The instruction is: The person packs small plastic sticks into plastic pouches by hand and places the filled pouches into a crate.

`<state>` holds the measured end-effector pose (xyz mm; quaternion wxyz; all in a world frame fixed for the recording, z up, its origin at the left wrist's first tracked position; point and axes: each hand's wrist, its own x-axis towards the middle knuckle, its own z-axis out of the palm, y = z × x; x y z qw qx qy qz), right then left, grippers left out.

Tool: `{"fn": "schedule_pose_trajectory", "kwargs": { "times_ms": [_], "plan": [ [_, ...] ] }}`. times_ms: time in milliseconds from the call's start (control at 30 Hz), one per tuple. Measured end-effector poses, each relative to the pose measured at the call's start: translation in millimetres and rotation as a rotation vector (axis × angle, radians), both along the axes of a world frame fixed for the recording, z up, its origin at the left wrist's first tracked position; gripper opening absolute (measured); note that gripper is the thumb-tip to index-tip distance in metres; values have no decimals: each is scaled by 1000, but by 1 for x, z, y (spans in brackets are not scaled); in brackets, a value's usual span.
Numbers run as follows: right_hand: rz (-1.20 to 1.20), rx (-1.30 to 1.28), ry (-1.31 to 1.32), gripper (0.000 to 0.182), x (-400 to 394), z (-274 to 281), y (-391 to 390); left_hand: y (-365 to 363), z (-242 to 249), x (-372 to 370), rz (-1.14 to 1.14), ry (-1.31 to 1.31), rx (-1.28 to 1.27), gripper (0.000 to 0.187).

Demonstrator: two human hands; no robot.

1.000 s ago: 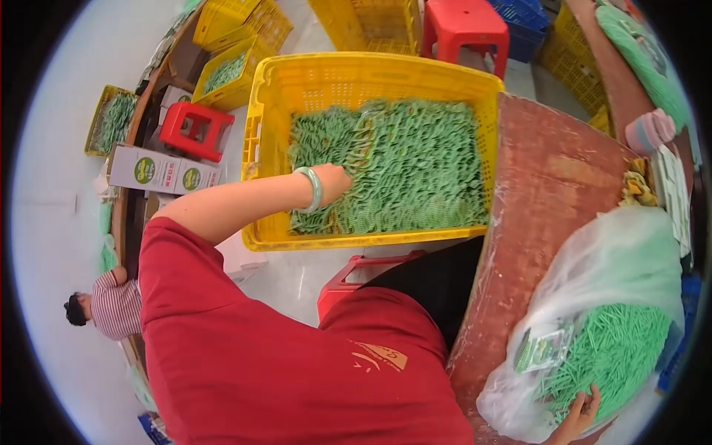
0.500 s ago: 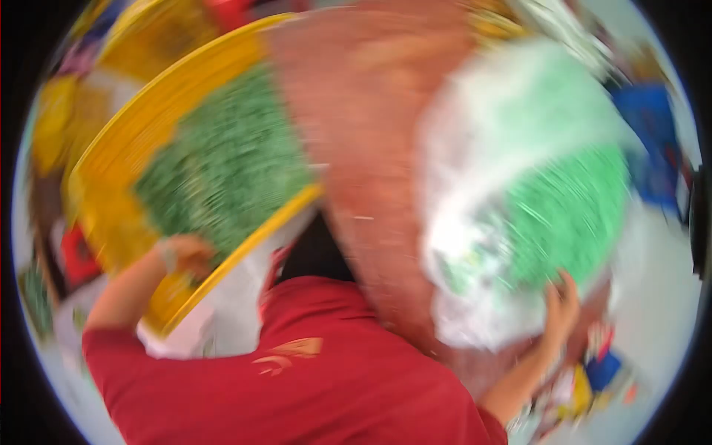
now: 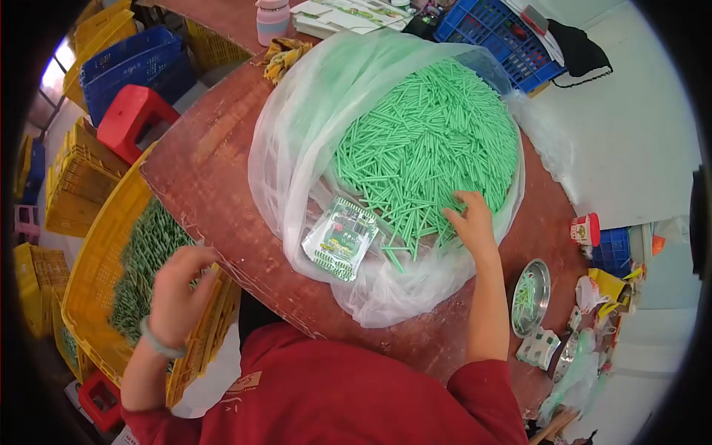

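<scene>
My right hand (image 3: 472, 221) rests at the near edge of a heap of thin light-green sticks (image 3: 434, 141), thumb and forefinger apart, with no stick visible between them. The heap lies in a large translucent white plastic bag (image 3: 289, 159), its mouth spread open on the table. In front of the heap, a green-and-silver printed packet (image 3: 343, 237) lies on the bag. My left hand (image 3: 182, 289), with a band at the wrist, hovers over the near side of a yellow plastic basket (image 3: 89, 293). Its fingers are apart, nothing in them. Many dark-green packets (image 3: 144, 259) fill the basket.
The reddish-brown table (image 3: 215, 178) has a worn edge beside the basket. A metal bowl (image 3: 530, 297) with a few green sticks stands at the right. Behind are a pink bottle (image 3: 272, 22) and a blue crate (image 3: 493, 37). A red stool (image 3: 133, 122) and stacked crates stand left.
The view has turned toward the table and become sharp. My left hand has come up out of the basket toward the table edge. My right hand remains by the green sticks.
</scene>
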<state>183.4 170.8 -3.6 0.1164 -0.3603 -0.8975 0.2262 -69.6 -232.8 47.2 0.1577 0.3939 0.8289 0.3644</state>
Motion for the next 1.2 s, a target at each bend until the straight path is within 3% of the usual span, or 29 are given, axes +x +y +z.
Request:
{"fn": "schedule_pose_trajectory", "kwargs": {
  "times_ms": [133, 367, 500, 700, 867, 1000, 1100, 1200],
  "plan": [
    [64, 103, 10, 36, 2, -26, 14, 69, -20, 29, -184, 160, 155, 12],
    [59, 28, -14, 33, 8, -26, 16, 139, -58, 58, -114, 287, -16, 31],
    [89, 44, -15, 29, 7, -32, 21, 151, -68, 59, -136, 333, -8, 34],
    [44, -19, -21, 31, 0, -26, 21, 151, -69, 57, -42, 113, 8, 22],
    [65, 110, -150, 32, -1, -16, 16, 144, -84, 59, -34, 339, 217, 17],
    [70, 63, -104, 29, -2, -18, 20, 145, -78, 58, -13, 476, 425, 15],
    [35, -5, -35, 28, 1, -17, 23, 134, -59, 62, 9, -153, 394, 13],
    [-8, -140, 36, 28, 8, -21, 33, 129, -60, 52, -44, -943, 476, 17]
  ]
}}
